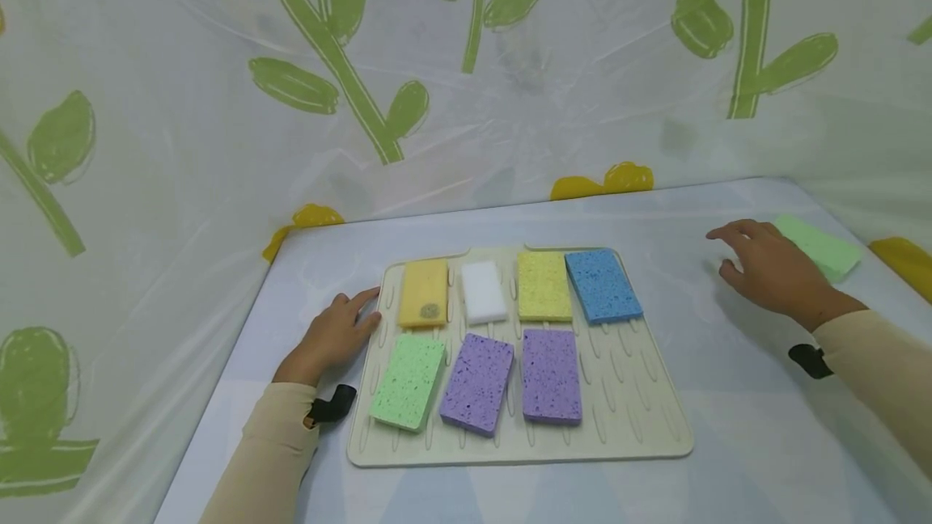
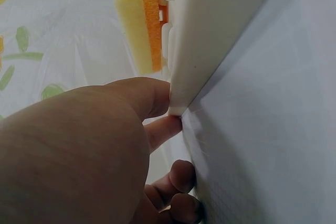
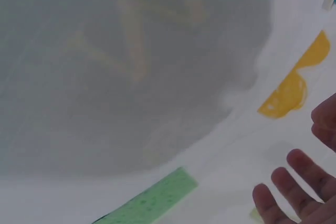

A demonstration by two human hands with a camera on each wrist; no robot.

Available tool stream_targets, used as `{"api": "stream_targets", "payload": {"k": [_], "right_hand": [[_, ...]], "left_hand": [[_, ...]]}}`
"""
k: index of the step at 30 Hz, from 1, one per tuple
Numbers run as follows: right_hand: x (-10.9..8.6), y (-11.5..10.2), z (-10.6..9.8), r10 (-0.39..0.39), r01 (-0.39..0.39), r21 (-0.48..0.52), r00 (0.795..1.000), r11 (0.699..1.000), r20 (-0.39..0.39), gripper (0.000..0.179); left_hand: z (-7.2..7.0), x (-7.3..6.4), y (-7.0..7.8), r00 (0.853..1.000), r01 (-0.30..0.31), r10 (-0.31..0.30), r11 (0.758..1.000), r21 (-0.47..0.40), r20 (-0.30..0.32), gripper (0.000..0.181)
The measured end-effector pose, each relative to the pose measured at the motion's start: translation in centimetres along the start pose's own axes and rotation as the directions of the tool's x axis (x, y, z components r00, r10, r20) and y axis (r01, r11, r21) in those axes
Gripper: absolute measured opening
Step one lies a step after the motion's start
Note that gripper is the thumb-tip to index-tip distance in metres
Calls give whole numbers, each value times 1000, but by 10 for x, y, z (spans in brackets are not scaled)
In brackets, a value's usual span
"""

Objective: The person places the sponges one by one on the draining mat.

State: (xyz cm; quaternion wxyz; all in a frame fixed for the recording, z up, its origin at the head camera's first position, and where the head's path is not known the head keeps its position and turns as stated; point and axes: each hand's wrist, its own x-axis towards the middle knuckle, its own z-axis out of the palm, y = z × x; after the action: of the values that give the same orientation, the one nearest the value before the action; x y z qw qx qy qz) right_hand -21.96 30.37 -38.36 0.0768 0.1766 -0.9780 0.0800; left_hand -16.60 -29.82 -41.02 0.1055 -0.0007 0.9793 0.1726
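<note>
My left hand rests at the left edge of a cream ridged mat. In the left wrist view, its thumb and a fingertip touch the mat's rim. My right hand hovers over the table's right side with fingers spread, nothing in them. Just beyond it lies a light green sponge, partly hidden by that hand. On the mat's back row are a yellow-orange sponge, a white one, a yellow one and a blue one. In front sit a green sponge and two purple sponges.
A pale cloth covers the table. Behind it hangs a white curtain with green leaves and yellow flowers, meeting the table's back edge.
</note>
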Motion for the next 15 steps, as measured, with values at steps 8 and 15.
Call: {"api": "stream_targets", "payload": {"k": [8, 15], "right_hand": [[-1, 36, -6, 170, -171, -1, 979, 985, 116, 48], [-3, 59, -10, 239, -237, -27, 958, 971, 157, 53]], "left_hand": [[-1, 0, 2, 1000, 2, -2, 1000, 6, 0, 56], [0, 0, 1, 1000, 18, -18, 1000, 4, 8, 57]]}}
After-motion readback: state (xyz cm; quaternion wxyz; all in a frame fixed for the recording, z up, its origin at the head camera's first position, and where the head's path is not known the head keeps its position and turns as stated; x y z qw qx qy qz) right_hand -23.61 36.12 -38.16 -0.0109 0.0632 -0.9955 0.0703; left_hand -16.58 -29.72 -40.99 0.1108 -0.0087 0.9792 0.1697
